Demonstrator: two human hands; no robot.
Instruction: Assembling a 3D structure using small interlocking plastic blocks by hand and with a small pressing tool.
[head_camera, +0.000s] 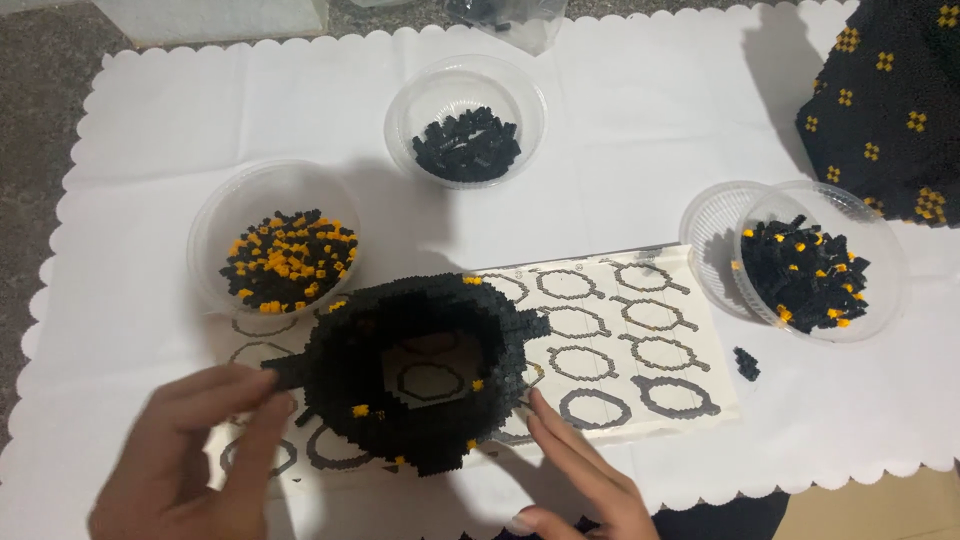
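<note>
Head view: both hands (190, 450) (580, 480) flank black brick ring (415, 365) on instruction sheet (640, 340).

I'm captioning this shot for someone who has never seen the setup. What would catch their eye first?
First, the black ring-shaped brick build with scattered orange studs, sitting on the instruction sheet at centre, with the left hand and right hand at its sides. Then the three clear bowls of small bricks: mixed black and orange at left, all black at top, mostly black at right.

The brick ring (415, 370) sits on the instruction sheet (640, 340), between three bowls (465, 125) behind and beside it.
</note>
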